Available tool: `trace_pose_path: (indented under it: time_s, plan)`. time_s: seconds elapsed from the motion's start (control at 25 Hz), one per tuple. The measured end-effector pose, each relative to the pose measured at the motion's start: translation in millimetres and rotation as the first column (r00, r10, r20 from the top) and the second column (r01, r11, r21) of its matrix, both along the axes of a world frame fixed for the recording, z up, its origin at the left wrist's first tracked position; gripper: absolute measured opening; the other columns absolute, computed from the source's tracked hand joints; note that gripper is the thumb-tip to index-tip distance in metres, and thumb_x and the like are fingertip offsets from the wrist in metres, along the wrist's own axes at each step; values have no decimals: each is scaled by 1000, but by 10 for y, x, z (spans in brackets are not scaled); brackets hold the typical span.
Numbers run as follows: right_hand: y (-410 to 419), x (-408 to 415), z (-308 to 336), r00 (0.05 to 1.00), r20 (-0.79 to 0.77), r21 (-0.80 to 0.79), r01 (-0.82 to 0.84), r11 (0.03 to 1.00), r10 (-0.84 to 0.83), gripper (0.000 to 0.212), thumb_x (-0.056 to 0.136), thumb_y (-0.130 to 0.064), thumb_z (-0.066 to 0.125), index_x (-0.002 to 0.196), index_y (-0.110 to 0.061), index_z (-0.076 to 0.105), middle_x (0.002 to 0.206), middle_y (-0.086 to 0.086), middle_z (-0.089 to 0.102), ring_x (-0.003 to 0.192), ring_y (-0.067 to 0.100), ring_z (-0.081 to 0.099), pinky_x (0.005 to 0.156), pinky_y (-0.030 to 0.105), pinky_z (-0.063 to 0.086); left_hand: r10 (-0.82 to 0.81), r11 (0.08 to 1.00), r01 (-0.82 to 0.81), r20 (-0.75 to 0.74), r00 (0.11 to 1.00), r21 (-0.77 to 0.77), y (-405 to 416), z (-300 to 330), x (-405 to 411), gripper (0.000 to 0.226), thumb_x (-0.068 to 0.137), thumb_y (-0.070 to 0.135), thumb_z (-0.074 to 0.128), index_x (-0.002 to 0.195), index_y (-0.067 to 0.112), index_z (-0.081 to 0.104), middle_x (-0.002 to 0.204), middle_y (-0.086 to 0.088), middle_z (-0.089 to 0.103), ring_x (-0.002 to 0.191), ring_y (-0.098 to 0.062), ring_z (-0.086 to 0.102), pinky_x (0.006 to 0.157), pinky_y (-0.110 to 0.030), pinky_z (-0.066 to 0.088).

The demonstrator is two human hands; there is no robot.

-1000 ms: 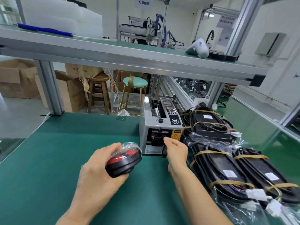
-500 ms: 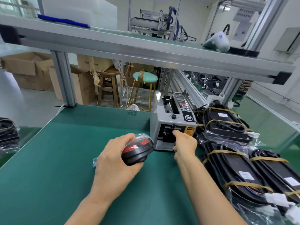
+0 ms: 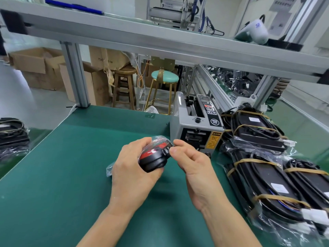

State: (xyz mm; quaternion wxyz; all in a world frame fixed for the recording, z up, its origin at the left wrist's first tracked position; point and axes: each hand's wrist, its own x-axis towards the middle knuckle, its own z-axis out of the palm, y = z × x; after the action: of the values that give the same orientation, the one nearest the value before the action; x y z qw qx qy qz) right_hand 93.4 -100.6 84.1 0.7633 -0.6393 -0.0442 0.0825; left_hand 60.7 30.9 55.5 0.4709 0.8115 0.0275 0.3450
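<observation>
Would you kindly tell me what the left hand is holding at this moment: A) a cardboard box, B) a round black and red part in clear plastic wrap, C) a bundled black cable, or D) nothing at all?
B: the left hand grips the round black and red part, clear wrap over it, while the right hand pinches at its edge.

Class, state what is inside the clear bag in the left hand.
A round black part with a red face; the left hand covers its underside.
</observation>
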Motion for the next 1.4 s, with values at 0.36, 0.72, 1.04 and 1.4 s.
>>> trace_pose_path:
  time_s: [0.36,0.72,1.04,1.4]
  plan:
    - [44,-8,-42,998,26,-32,50,998,-49,17,81,-14,71,65,-17,76,118,-7,60,101,-8,57,88,17,37,18,1000,-18,40,999,-9,-53,-23,-13,72,56,4,85,105,44,51,97,39,53,97,-2,52,85,-4,36]
    - [38,2,-73,993,99,-53,75,996,-70,25,81,-9,71,58,-19,72,83,-22,65,83,-7,60,72,3,41,28,999,-27,33,999,-30,-52,-31,-7,64,58,5,84,106,38,57,101,28,56,98,-10,57,85,-13,42]
    - [38,8,-35,992,121,-54,35,998,-28,26,81,-10,70,58,-22,71,85,-22,62,85,-6,58,74,5,41,30,1000,-30,19,999,-9,-75,-20,-12,53,61,6,82,108,24,64,101,15,61,98,-13,56,85,-28,46]
    - [46,7,-22,990,135,-102,64,993,-50,26,81,-10,71,57,-21,71,87,-19,61,88,-3,59,85,16,40,33,998,-32,3,999,-44,-96,-3,-25,54,61,4,81,107,24,62,102,15,61,98,-15,57,85,-33,48]
